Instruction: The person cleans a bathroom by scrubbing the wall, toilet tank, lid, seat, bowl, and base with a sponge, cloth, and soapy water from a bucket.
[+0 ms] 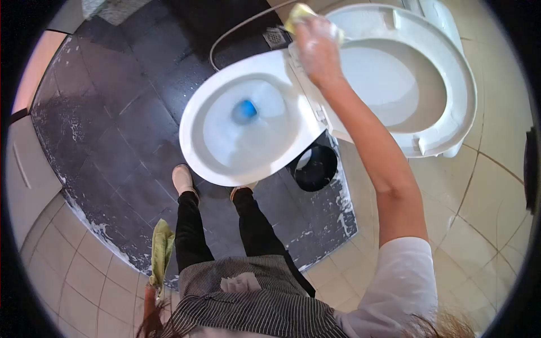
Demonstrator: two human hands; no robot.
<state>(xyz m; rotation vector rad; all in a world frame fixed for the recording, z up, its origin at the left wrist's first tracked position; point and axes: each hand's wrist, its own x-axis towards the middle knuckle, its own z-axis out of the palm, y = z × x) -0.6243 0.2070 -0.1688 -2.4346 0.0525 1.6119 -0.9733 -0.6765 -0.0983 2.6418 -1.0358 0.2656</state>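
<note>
My right hand (319, 50) is closed round a crumpled yellow cloth (300, 13), over the hinge side of the raised toilet seat (465, 84). White, foam-like smears cover its back. Below and left of that hand is the white toilet bowl (194, 121), with blue liquid (248, 109) at its bottom. At the lower left, my left hand (150, 294) shows only in part, with a yellow-green cloth (162, 248) hanging up from it. Its fingers are mostly hidden, but the cloth appears gripped in them.
A round black bin (316, 169) stands on the floor right of the bowl. Dark wet tiles (124, 112) with whitish edges surround the toilet. A pale hose (236, 28) curves behind it near a floor drain (275, 38). A white cabinet (28, 169) lines the left side.
</note>
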